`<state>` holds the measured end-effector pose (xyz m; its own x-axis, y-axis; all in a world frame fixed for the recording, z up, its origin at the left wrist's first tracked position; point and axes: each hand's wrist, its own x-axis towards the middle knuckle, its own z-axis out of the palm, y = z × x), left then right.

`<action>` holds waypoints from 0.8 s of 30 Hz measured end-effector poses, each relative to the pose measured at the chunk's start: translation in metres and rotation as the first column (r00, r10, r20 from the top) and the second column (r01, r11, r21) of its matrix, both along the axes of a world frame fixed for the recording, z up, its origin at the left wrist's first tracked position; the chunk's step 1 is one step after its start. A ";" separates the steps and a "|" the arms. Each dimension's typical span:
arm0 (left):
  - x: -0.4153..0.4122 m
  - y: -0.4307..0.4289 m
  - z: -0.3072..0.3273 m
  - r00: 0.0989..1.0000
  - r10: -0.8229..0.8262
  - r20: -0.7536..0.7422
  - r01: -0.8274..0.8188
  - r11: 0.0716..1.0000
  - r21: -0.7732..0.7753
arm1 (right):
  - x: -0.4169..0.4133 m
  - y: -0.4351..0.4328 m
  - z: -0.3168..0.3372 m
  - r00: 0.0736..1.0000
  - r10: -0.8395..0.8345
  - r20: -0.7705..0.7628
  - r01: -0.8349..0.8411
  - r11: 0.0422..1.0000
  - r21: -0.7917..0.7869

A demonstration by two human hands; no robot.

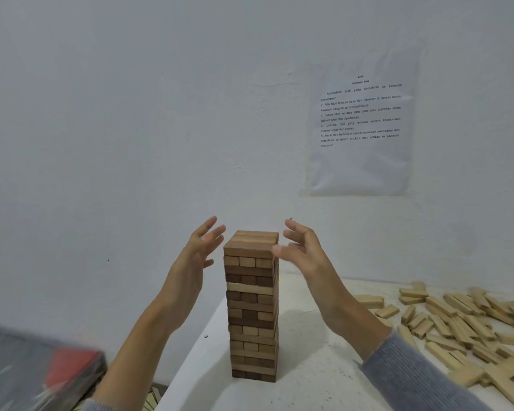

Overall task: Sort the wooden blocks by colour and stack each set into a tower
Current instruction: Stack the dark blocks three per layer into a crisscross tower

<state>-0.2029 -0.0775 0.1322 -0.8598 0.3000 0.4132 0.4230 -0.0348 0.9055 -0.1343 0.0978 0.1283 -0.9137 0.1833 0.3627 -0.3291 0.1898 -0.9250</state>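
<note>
- Wall (131, 114), white, is filling the upper view, with a printed sheet (359, 161) hanging on it at the right.
- Table (309, 366), white, is carrying all the task's pieces; a dark, blurred object (42, 369) with a red patch is lying beyond its left edge.
- Pile of pale blocks (472, 330) is lying loose and unstacked across the right side of the table, well apart from the tower.
- Tower of brown blocks (252, 315) is standing upright near the table's left edge, its layers crossing in threes and mixing darker and lighter browns.
- Left hand (196, 256) and right hand (303, 253) are flanking the tower's top, forearms rising from below and palms facing each other.
- Fingers of both hands are spreading straight and apart, gripping nothing. The left fingertips (217, 232) are hovering just beside the top layer (254, 241), while the right thumb is lying against or just short of that layer's right edge; blur is preventing a firm reading.
- Step in hand, as judged: squaring or letting go of the top layer, the brown set appearing complete.
- Next move, as judged: drawing both hands outward without nudging the tall, narrow stack, then turning to the pale pile to begin a second tower.
</note>
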 end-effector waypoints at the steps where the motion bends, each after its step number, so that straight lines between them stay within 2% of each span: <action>1: 0.003 0.001 0.000 1.000 0.027 0.012 -0.027 0.999 0.020 | 0.002 -0.002 0.000 1.000 0.011 0.021 -0.010 0.999 -0.046; 4: 0.015 0.007 -0.001 0.992 0.102 0.080 -0.104 0.994 0.028 | 0.006 -0.014 -0.005 0.997 0.008 0.071 -0.003 0.997 -0.079; 13: 0.039 0.030 0.006 0.973 0.129 0.193 -0.139 0.989 0.044 | -0.003 -0.049 0.001 0.993 -0.053 0.104 0.065 0.992 -0.109; 24: 0.042 0.036 0.006 0.976 0.146 0.160 -0.148 0.989 0.000 | -0.002 -0.054 0.004 0.990 -0.056 0.131 0.070 0.992 -0.104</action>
<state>-0.1607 -0.0413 0.1384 -0.9493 0.1614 0.2699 0.2744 0.0059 0.9616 -0.1367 0.0440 0.1328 -0.9365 0.2742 0.2185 -0.1973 0.1028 -0.9749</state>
